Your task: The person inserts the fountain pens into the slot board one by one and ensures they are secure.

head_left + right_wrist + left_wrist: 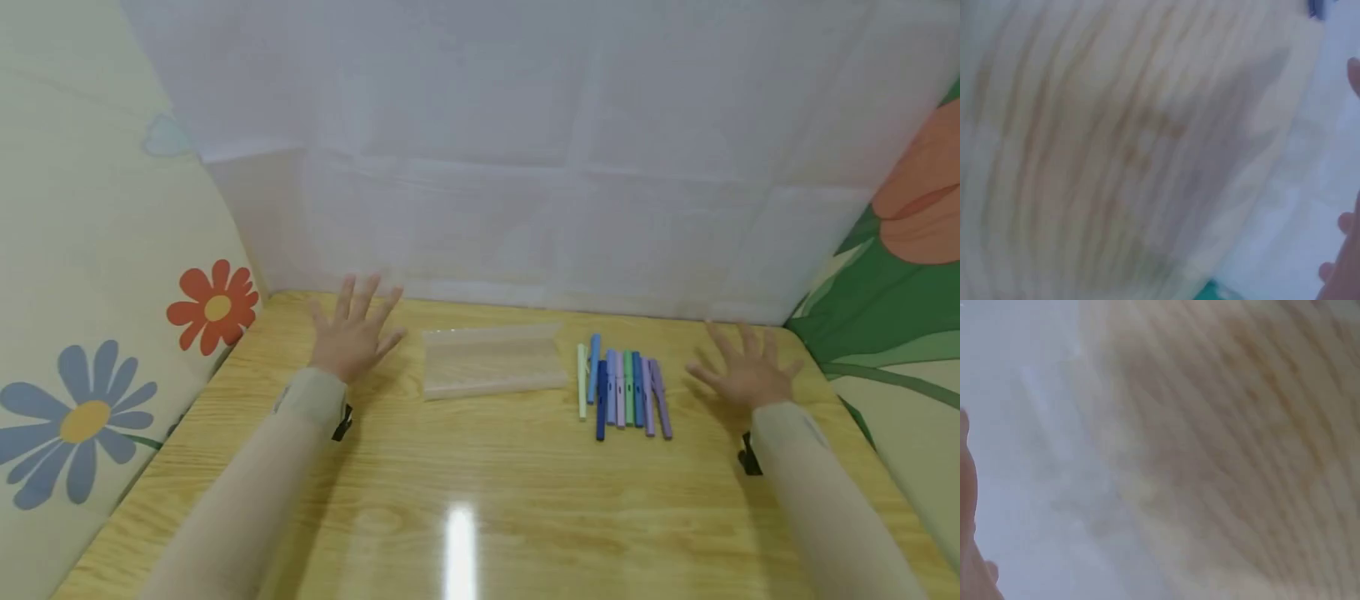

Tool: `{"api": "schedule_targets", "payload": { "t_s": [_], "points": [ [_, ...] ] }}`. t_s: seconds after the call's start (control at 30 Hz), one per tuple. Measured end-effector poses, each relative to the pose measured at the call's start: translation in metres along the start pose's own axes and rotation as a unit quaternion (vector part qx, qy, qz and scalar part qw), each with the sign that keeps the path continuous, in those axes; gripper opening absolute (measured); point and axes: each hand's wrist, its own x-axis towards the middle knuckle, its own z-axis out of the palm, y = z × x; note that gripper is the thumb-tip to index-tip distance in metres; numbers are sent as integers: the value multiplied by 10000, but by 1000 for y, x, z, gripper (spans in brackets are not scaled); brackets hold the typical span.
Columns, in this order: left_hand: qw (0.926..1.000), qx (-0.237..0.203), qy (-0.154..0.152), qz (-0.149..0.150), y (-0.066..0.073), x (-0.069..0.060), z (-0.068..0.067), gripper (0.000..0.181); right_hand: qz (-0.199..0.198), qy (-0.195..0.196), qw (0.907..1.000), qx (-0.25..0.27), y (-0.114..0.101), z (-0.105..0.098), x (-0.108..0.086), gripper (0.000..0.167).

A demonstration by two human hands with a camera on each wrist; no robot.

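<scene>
Left side: we see a cream cloth with a blue daisy-like flower (84,422) and a red flower (217,308), both yellow-centred, beside the yellow-brown wood-grain table (390,475).
Left hand: the person's bare left hand (350,346), beige sleeve, is over the far left of the table, fingers spread, grasping nothing. We can't tell if the palm touches wood.
Plastic: the clear, rectangular plastic piece (495,360) with paler bands along its long edges lies mid-table, near the far edge, between left hand and pens, touching neither.
Pens: slim blue, green and purple plastic pens (628,387) lie side by side just right of the plastic. Pale green one at left end, dark blue one sits nearer us, right-end purple one tilts.
Right hand: the bare right hand (750,375), fingers splayed, grip released, is right of the pens, apart from them. Contact with the table: can't tell.
Right side: we see cloth with an orange-pink flower (926,187) and green leaves (900,300).
</scene>
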Motion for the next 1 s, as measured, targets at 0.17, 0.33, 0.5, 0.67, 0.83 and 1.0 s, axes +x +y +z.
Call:
{"api": "schedule_targets", "payload": {
  "t_s": [0.17, 0.33, 0.5, 0.67, 0.83, 1.0],
  "points": [
    [9989, -6, 277, 373, 14, -3, 0, 71, -135, -84, 9998, -126, -20, 0, -4, 84],
    [9961, -310, 422, 707, 30, -10, 8, 72, -253, -84, 9987, 433, -43, 1, -5, 80],
    [9947, -577, 172, 837, 47, -15, 10, 77, -243, -325, 9895, 1386, -58, -2, -8, 71],
    [9946, -665, 66, 793, 60, -16, 10, 80, 263, -433, 9809, 1878, -64, 1, -8, 54],
    [9937, -872, -120, 695, 68, -19, 12, 85, 830, -746, 9656, 2351, -65, 4, -12, 40],
    [9911, -1097, -135, 746, 64, -22, 14, 89, 1017, -912, 9574, 2545, -69, 7, -15, 30]
  ]
}}
